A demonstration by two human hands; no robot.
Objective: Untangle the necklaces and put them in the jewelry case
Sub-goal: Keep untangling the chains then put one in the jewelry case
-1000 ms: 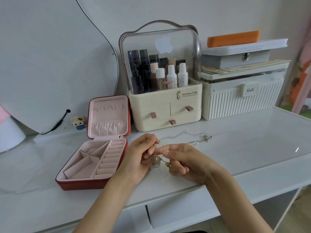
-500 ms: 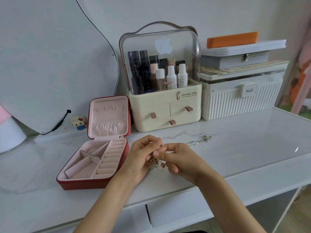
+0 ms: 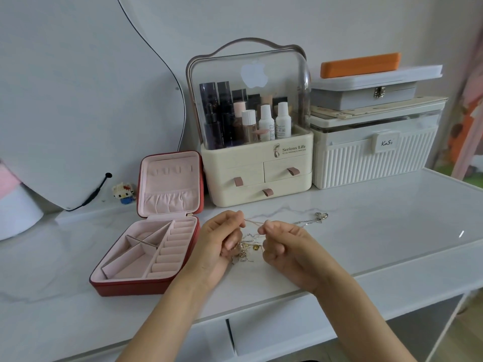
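A knot of thin gold and silver necklaces (image 3: pixel 247 249) hangs between my hands just above the white tabletop. My left hand (image 3: pixel 222 242) pinches a chain at its top, and more of the tangle lies against its palm. My right hand (image 3: pixel 283 244) pinches the same stretch of chain a short way to the right, fingers curled. A silver chain with a small pendant (image 3: pixel 322 216) trails off to the right on the table. The red jewelry case (image 3: pixel 146 279) lies open to the left, its pink compartments holding nothing that I can see.
A cream cosmetics organiser (image 3: pixel 257 176) with bottles stands behind my hands. A white ribbed box (image 3: pixel 371 163) with stacked cases on top is at the back right. A curved mirror (image 3: pixel 78 100) leans at the back left. The table's front edge (image 3: pixel 287 296) runs just below my wrists.
My hands have drawn slightly apart, stretching a short piece of chain taut between the pinching fingers. The tangle hangs lower between them. The case and the trailing chain have not moved.
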